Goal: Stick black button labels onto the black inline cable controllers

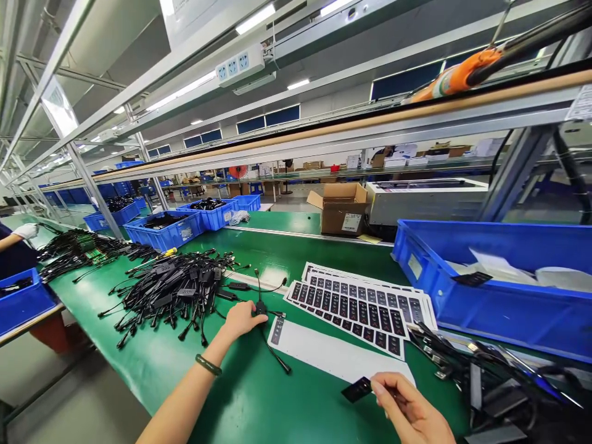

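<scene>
My left hand has its thumb and fingers closed on the small black box of a cable adapter, whose leads lie across the green bench. Between thumb and finger of my right hand is a black label with small print, held above the bench near the front. A white label sheet lies between my hands, one black label remaining at its left end. Behind it are several overlapping sheets of black labels. To the left is a big heap of black cable adapters.
More black cables and adapters are piled at the right front. A large blue bin with white papers stands behind them. Further back are a cardboard box and blue crates. Another person's gloved hand shows at far left.
</scene>
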The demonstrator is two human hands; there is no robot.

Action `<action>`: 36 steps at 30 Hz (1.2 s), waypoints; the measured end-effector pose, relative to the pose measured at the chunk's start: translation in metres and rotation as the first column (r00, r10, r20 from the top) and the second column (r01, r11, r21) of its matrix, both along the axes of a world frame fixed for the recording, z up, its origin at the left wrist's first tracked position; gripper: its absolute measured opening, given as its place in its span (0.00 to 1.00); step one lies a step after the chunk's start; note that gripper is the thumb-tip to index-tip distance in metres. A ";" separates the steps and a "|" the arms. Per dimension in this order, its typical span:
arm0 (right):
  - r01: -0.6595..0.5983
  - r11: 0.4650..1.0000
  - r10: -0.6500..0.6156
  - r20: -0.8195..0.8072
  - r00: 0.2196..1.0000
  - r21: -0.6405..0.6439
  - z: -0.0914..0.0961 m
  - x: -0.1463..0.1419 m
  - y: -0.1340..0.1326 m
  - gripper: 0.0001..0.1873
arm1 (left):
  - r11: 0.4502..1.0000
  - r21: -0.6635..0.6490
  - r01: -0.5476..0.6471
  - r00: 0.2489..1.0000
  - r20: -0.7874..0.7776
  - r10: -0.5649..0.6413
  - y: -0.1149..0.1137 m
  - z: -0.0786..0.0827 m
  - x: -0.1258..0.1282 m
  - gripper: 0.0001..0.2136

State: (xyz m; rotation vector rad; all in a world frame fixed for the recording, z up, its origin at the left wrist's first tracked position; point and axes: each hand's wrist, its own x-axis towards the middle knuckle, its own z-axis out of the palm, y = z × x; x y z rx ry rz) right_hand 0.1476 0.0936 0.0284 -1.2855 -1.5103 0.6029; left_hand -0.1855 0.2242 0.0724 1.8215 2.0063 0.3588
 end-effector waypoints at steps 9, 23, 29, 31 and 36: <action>0.052 0.996 -0.059 -0.111 0.992 -0.067 0.003 -0.003 -0.006 0.17 | 0.993 -0.064 -0.095 0.774 0.623 0.114 0.006 0.013 0.037 0.12; 0.049 0.987 -0.129 -0.564 0.815 -0.154 0.023 -0.006 -0.009 0.16 | 0.841 -0.286 0.460 0.092 0.957 0.275 -0.111 -0.022 0.152 0.23; -0.074 0.966 -0.066 -0.514 0.855 -0.248 0.013 -0.015 -0.011 0.15 | 0.783 -0.270 0.561 0.111 0.961 0.253 -0.120 -0.027 0.149 0.30; -0.119 0.950 -0.048 -0.514 0.856 -0.287 0.010 -0.017 -0.012 0.15 | 0.763 -0.277 0.584 0.112 0.958 0.262 -0.121 -0.025 0.149 0.31; -0.149 0.932 -0.054 -0.533 0.844 -0.331 0.011 -0.020 -0.015 0.17 | 0.740 -0.284 0.610 0.104 0.954 0.280 -0.122 -0.023 0.150 0.33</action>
